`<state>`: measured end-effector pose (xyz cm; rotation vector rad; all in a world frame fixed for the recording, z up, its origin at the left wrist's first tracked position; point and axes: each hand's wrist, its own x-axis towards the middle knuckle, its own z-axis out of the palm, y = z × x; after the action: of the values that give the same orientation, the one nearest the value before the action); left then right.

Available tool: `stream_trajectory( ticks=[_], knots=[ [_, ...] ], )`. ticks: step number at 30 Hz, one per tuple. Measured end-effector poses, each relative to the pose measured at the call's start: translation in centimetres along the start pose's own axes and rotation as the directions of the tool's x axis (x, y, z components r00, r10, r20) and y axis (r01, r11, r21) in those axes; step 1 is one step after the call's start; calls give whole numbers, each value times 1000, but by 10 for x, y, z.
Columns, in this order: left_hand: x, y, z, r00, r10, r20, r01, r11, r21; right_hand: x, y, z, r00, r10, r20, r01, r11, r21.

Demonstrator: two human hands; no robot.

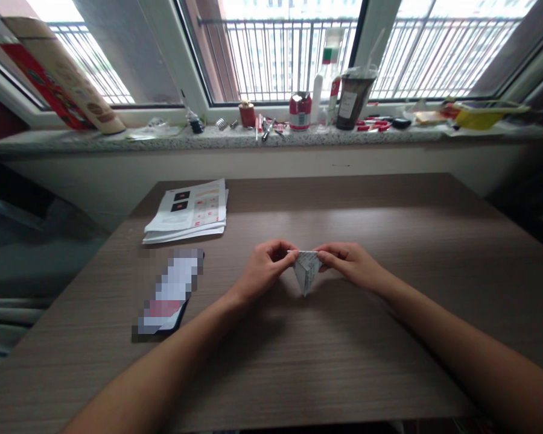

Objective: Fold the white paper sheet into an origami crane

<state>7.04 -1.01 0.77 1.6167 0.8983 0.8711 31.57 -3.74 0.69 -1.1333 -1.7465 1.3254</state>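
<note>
A small folded piece of printed paper [306,273] hangs point-down just above the brown table [366,361]. Its upper left corner is pinched between the thumb and fingers of my left hand [270,263]. On the other side, my right hand [346,262] pinches the upper right corner the same way. The paper has a straight top edge, and a fold line runs down its front. Its back side is hidden from view.
Left of my hands lies a phone [174,289] with a blurred screen. Behind it sits a stack of printed sheets [190,211]. Along the granite windowsill [226,139] stand a red can [300,111], a dark drink cup [353,99], a yellow basket [479,116] and a tall tube [67,75].
</note>
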Motion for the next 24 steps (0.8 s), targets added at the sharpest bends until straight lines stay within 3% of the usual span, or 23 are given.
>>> stream_trajectory(
  ticks=[10, 15, 18, 24],
  knots=[
    [-2, 1, 10, 999, 33, 39, -36, 997, 67, -3, -7, 20, 989, -8, -150, -8, 994, -109],
    [-3, 3, 12, 999, 39, 27, -40, 998, 40, -3, -10, 23, 979, -103, -177, 66, 977, -201],
    [-3, 6, 11, 1000, 24, 18, -24, 999, 31, -2, -12, 18, 986, -85, -146, 61, 984, -167],
    [-1, 6, 4, 1000, -15, 9, 15, 1000, 6, 1, -4, 7, 987, 96, -129, -88, 994, 62]
  ],
)
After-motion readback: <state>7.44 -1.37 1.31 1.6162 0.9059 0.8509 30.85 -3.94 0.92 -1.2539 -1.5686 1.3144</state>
